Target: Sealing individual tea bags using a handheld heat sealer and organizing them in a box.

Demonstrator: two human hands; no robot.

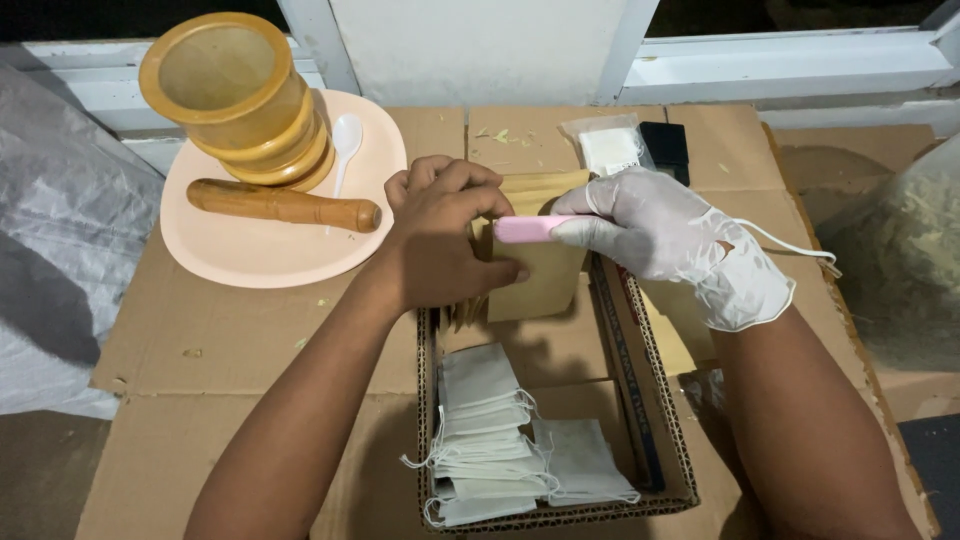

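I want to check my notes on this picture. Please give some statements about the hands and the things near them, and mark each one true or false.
1. The right hand wears a white glove. True.
2. The left hand is gloved too. False: it is bare.
3. Both hands hold a brown paper pouch, with a pink tool at its top edge. True.
4. The wooden pestle lies in the cardboard box. False: it lies on the peach plate.
5. The box holds white drawstring bags. True.
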